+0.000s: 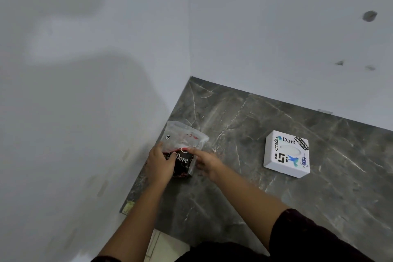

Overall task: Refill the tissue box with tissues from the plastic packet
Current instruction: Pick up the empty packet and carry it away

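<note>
plastic packet (183, 151): dark "dove" print, clear crumpled top; left hand (160, 162) grip clasps it, right hand (207, 162) grip pinches edge.

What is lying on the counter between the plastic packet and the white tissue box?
Nothing: in the head view, only bare dark marble counter separates the plastic packet from the tissue box.

I am looking down at a dark grey marble table (265, 125) veined with pale streaks, pushed into a corner where two plain white walls (276, 27) meet. The right-hand wall carries a few small dark marks (369, 16) high up. Soft shadows (74, 91) fall across the left wall. Past the table's near left corner, a strip of pale tiled floor (161, 244) shows.
</note>
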